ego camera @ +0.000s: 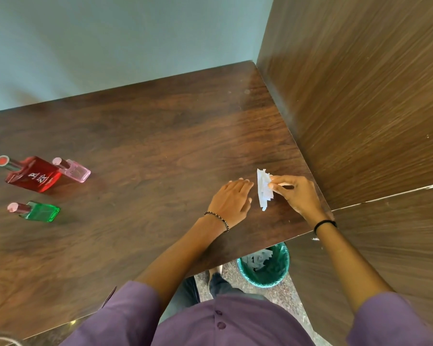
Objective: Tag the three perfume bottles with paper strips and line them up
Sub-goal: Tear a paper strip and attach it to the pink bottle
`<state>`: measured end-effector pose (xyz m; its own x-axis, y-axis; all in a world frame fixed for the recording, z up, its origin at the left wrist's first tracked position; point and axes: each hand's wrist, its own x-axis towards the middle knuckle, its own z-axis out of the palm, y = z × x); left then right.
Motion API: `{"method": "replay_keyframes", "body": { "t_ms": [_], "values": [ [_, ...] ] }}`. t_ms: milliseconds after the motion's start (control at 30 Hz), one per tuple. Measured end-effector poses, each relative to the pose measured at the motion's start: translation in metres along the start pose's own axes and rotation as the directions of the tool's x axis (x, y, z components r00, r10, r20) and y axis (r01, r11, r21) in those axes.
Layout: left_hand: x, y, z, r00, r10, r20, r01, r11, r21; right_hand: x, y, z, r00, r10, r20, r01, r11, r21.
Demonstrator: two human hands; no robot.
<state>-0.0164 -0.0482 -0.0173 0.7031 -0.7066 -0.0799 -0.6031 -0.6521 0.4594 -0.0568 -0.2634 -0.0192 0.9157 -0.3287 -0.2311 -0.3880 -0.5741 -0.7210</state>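
strips right, bottles far left

strips [265, 189] were pinched by the right hand [295, 193], long axis running away from the person. left hand [231, 199] lay flat just beside them, holding nothing, and nearer the red bottle [33, 174], pink bottle [74, 171] and green bottle [40, 211], well apart leftward.

I am pinching the bunched white paper strips [265, 188] in my right hand [295, 193], while the red bottle [34, 174], pink bottle [74, 170] and green bottle [42, 211] (all capped) are standing clustered well off to the left.

red bottle [33, 174] | pink bottle [74, 170] | green bottle [41, 211] | white paper strips [264, 188] | dark wood-grain table [148, 146] | teal bin [268, 273]
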Motion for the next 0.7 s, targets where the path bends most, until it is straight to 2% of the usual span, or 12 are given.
{"method": "replay_keyframes", "body": {
  "t_ms": [133, 267, 500, 700],
  "values": [
    [0.01, 0.006, 0.006, 0.995, 0.1, 0.018, -0.1, 0.995, 0.01, 0.003, -0.003, -0.002, 0.999, 0.036, 0.036, -0.035, 0.999, -0.029],
    [0.021, 0.001, 0.015, 0.978, 0.183, 0.1, -0.19, 0.98, 0.064, 0.001, -0.006, 0.001, 0.998, 0.055, 0.016, -0.055, 0.998, -0.024],
    [0.022, -0.011, 0.02, 0.951, 0.221, 0.216, -0.278, 0.918, 0.284, -0.006, -0.011, 0.007, 0.997, 0.051, -0.057, -0.055, 0.995, -0.084],
    [0.025, -0.005, 0.013, 0.954, 0.225, 0.199, -0.276, 0.918, 0.283, -0.016, -0.026, 0.022, 0.985, -0.012, -0.169, -0.026, 0.975, -0.218]
  ]
}}
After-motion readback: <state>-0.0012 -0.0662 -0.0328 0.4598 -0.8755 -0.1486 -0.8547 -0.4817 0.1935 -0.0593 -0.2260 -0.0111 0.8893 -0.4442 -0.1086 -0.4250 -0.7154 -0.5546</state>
